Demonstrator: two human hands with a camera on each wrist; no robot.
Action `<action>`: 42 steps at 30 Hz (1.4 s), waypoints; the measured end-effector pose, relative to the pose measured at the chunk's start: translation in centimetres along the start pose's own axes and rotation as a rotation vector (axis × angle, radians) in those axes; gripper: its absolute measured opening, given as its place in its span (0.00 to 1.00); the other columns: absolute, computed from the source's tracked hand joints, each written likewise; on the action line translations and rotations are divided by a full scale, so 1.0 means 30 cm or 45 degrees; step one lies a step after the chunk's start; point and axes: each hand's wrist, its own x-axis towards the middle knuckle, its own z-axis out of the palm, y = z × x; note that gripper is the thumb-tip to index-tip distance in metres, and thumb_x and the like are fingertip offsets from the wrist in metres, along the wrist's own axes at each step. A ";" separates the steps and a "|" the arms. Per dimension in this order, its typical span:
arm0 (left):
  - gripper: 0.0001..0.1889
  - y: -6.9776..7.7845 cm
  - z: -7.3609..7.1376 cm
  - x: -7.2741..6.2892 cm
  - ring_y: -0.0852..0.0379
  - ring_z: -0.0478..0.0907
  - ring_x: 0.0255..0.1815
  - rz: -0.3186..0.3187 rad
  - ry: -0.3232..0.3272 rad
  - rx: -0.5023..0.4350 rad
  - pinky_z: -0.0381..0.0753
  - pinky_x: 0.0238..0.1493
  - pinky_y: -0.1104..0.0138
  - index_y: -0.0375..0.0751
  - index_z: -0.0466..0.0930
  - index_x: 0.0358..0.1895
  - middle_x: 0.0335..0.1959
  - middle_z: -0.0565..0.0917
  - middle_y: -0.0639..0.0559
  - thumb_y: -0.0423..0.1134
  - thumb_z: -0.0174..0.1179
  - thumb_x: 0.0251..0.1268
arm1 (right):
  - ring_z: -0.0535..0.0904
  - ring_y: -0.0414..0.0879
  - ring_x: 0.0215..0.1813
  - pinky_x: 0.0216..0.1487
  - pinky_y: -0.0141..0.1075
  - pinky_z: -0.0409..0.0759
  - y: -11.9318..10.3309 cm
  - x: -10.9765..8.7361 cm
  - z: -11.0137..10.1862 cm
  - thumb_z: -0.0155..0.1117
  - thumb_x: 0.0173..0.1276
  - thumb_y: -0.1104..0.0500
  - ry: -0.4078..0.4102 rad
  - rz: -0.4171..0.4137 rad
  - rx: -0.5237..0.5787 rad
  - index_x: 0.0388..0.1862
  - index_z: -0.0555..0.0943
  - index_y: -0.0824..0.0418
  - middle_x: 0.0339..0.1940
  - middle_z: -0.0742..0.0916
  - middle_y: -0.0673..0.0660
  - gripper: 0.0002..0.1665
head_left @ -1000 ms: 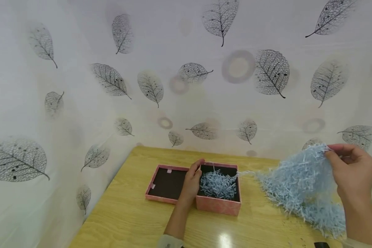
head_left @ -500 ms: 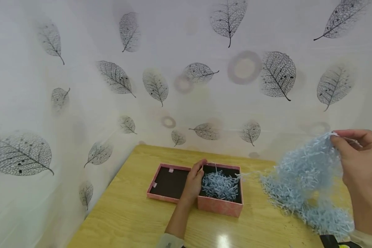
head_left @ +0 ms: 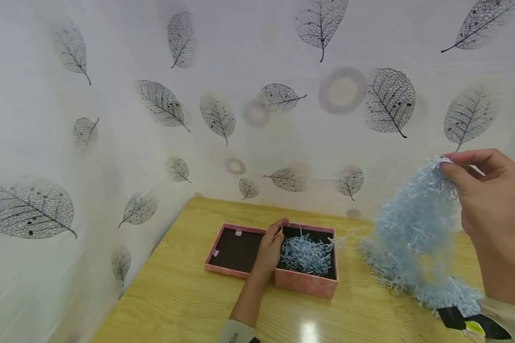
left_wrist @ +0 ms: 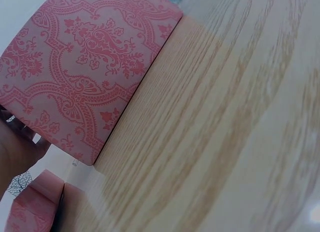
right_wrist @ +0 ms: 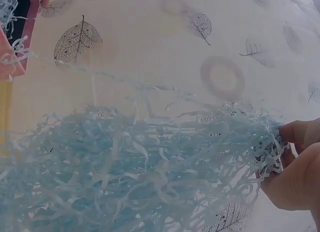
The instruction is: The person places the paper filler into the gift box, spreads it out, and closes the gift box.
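My left hand (head_left: 269,250) holds the left side of a pink patterned box (head_left: 306,284), its fingers reaching to the back corner. Light blue shredded paper (head_left: 306,255) fills part of the dark inside. In the left wrist view the box's damask-print side (left_wrist: 95,66) shows large, with the hand (left_wrist: 17,152) at its edge. My right hand (head_left: 493,190) pinches the top of a big bunch of shredded paper (head_left: 416,214) between thumb and fingers. The bunch hangs down to a heap (head_left: 446,293) on the table. The right wrist view shows the pinching fingers (right_wrist: 297,132).
The pink box lid (head_left: 236,250), dark inside facing up, lies left of the box on the wooden table (head_left: 171,295). Stray paper strands (head_left: 345,238) trail over the box's right rim. A leaf-printed wall covering (head_left: 249,138) stands behind the table.
My right hand has risen, drawing the bunch of shredded paper higher and stretching it taller. The strand trailing toward the box has come away from the bunch. My left hand stays on the box.
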 end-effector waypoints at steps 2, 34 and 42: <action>0.23 0.000 0.001 0.000 0.43 0.60 0.83 0.004 0.003 -0.001 0.58 0.81 0.44 0.43 0.70 0.78 0.80 0.69 0.45 0.33 0.43 0.87 | 0.87 0.42 0.48 0.50 0.22 0.82 -0.014 -0.002 0.025 0.67 0.67 0.78 -0.044 -0.016 0.004 0.45 0.84 0.75 0.49 0.83 0.56 0.08; 0.24 -0.010 -0.003 0.014 0.43 0.59 0.83 0.013 -0.024 -0.013 0.60 0.80 0.44 0.41 0.68 0.79 0.80 0.68 0.44 0.30 0.41 0.86 | 0.85 0.45 0.39 0.40 0.30 0.84 -0.018 -0.188 0.375 0.68 0.68 0.78 -0.676 0.015 0.252 0.40 0.83 0.75 0.41 0.90 0.57 0.05; 0.24 -0.018 -0.002 0.012 0.42 0.59 0.83 0.014 -0.018 -0.011 0.60 0.79 0.42 0.39 0.69 0.79 0.80 0.68 0.44 0.30 0.41 0.86 | 0.84 0.45 0.41 0.41 0.30 0.84 0.175 -0.285 0.368 0.69 0.74 0.69 -0.786 0.116 -0.143 0.45 0.83 0.70 0.43 0.87 0.53 0.04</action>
